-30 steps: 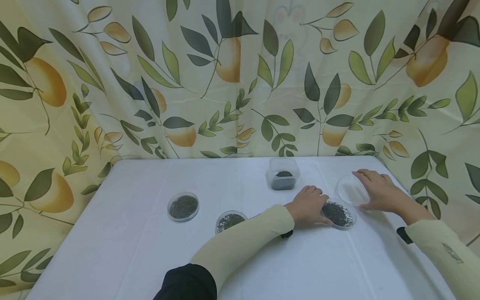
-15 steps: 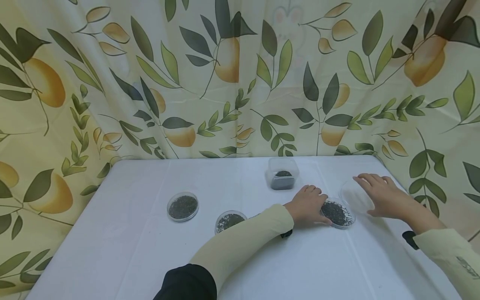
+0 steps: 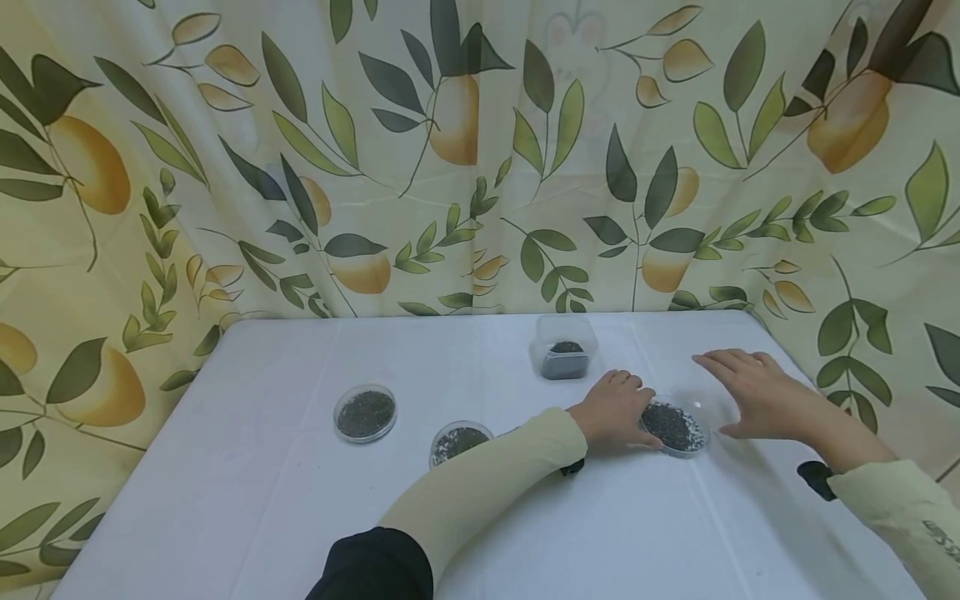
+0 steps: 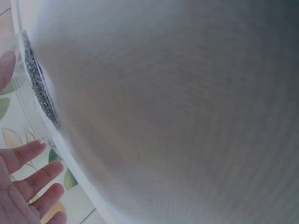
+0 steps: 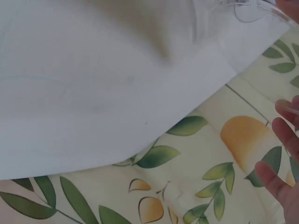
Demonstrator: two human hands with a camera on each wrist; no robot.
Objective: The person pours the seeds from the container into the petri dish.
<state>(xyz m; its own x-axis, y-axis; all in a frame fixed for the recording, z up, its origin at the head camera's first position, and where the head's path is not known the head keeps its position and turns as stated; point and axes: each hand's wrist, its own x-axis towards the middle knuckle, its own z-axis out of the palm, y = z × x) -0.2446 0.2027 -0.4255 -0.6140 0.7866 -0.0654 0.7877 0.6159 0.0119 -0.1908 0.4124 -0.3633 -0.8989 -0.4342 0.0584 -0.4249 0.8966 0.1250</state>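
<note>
My left hand (image 3: 611, 408) holds a clear petri dish (image 3: 675, 427) of dark granules and white bits by its left side. In the left wrist view, the dark granules (image 4: 39, 84) show inside the dish, between thumb and index finger; the other fingers are spread. My right hand (image 3: 772, 400) is just to the right of that dish. It holds a clear round lid (image 5: 252, 5) at its edge, thumb on one side and fingers on the other, in the right wrist view. The transparent lid is barely visible in the head view, close by the dish's upper right rim.
A clear square tub (image 3: 566, 346) with dark granules stands at the back. A filled petri dish (image 3: 365, 413) sits on the left; another (image 3: 457, 440) is partly hidden by the left sleeve (image 3: 487, 479). A white cloth (image 3: 300, 500) covers the table, before a leaf-patterned curtain (image 3: 450, 208).
The right hand first shifts slightly right and down with the lid, then comes back left, bringing the lid nearer the dish. My left hand and its dish have stayed in place.
</note>
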